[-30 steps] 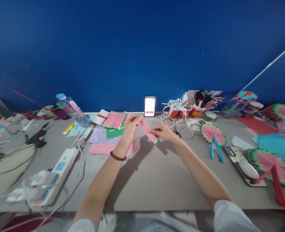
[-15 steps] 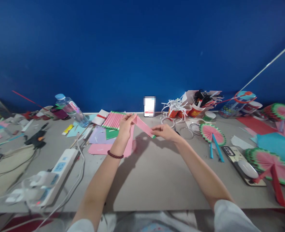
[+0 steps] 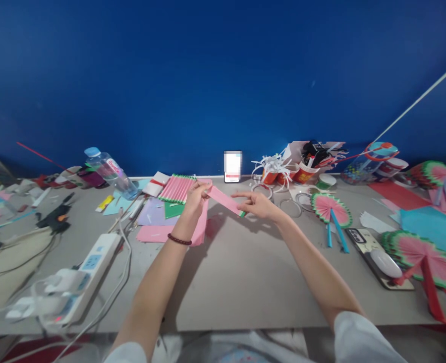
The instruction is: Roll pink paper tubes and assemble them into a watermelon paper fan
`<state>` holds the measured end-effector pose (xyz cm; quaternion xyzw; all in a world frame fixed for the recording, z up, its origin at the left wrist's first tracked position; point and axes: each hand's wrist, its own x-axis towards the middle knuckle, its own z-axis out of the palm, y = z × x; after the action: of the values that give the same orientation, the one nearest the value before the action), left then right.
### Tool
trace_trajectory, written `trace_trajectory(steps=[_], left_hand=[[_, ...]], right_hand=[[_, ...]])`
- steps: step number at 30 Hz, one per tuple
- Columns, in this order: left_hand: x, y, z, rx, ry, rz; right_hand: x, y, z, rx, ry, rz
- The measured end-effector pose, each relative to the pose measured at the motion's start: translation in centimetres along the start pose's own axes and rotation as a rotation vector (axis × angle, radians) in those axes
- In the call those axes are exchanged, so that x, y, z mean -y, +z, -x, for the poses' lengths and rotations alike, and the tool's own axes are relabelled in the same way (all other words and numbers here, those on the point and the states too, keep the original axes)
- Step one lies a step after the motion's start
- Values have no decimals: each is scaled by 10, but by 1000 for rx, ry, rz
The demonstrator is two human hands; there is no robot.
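Observation:
My left hand [image 3: 196, 199] and my right hand [image 3: 256, 204] hold a pink paper sheet [image 3: 223, 199] with a green edge above the grey table [image 3: 238, 272]. The left hand pinches the folded top end, and the rest of the sheet hangs down below it. My right hand pinches the green-tipped lower end with thumb and fingers, its forefinger stretched out. A red bead bracelet sits on my left wrist. A pleated pink and green paper [image 3: 177, 188] lies just behind my left hand.
Loose coloured sheets [image 3: 155, 222] lie left of centre. A power strip [image 3: 82, 275], cables, a glue gun [image 3: 54, 217] and a water bottle [image 3: 111, 171] fill the left. Finished paper fans [image 3: 331, 209], a phone [image 3: 378, 257] and cups [image 3: 298, 174] stand at the right. A phone [image 3: 232, 166] leans on the blue wall.
The pink strip has been raised and flattened out between my hands. My left hand shifted slightly left and up, and my right forefinger has stretched out.

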<state>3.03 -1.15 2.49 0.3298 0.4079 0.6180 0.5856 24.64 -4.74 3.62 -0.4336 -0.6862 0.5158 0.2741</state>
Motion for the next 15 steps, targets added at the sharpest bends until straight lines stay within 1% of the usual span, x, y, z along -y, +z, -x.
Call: trace_trajectory(steps=[3,5,7,8,9,11,12,13,14,15], left_hand=[[5,-2,-2,48,-62,-27],[9,-2,-1,92,-115,-60],[13,0,1,125,-149,-133],[15,1,2,115,-122,-195],[15,3,3,92,-56,-279],[13,7,6,38,169,-447],[10,9,9,55,279,-501],[5,11,12,119,342,-522],[-1,14,17,232,359,-529],[-6,17,22,352,338,-525]], right_hand=[[7,2,3,34,-82,4],[10,3,5,31,-108,3],[12,3,6,59,-123,-57],[12,3,7,82,-129,-101],[13,2,7,101,-135,-145],[13,1,8,128,-132,-203],[13,1,8,125,-120,-209],[13,1,8,117,-103,-200],[12,1,7,104,-85,-180],[12,1,7,82,-68,-152]])
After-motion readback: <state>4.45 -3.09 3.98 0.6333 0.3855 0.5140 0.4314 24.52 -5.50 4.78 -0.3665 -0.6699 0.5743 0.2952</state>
